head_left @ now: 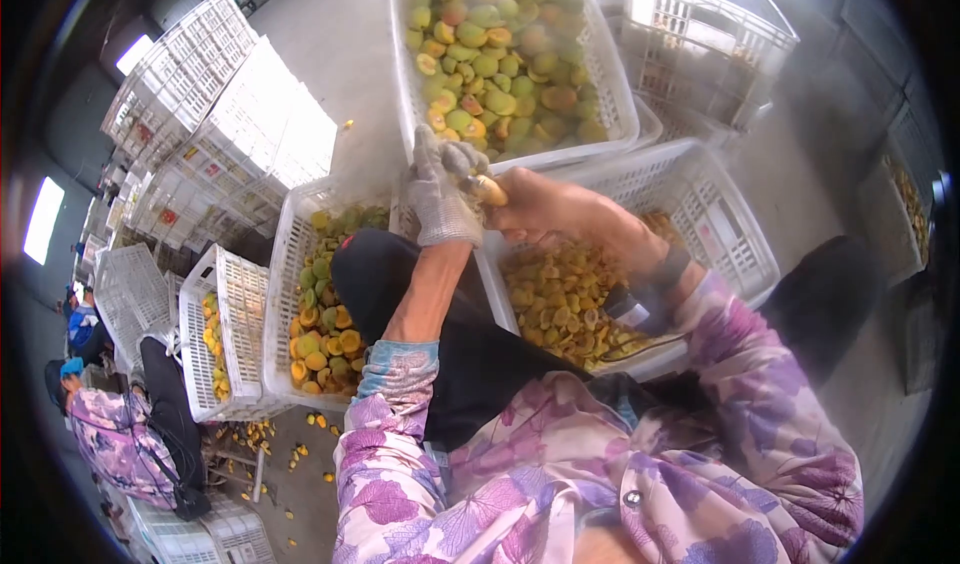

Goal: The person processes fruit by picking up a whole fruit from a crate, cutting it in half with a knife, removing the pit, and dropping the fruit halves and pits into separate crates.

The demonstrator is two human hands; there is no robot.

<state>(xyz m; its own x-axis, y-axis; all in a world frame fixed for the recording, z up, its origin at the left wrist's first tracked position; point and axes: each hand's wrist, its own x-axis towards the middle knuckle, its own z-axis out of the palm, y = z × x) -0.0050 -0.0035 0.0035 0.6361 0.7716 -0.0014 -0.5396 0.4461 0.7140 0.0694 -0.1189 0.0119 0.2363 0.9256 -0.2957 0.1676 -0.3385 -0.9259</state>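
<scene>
My left hand [445,194], in a grey-white knit glove, is closed with its fingers bent at the near edge of the upper crate. Bare and closed, my right hand [535,204] meets it from the right. Between the two hands shows a small tan-yellow piece [490,191], too unclear to name. Halved green and orange fruits [490,64] fill the white upper crate [622,104] just beyond. Below my right forearm, a second white crate [748,229] holds yellow-brown fruit pieces [560,294].
A crate [275,339] of fruit halves stands left of my knee, beside a tilted crate [245,314]. Stacked crates [260,114] rise at the upper left, others [700,44] at the upper right. Another person [120,434] sits at the lower left. Fruit pieces [300,451] lie on the floor.
</scene>
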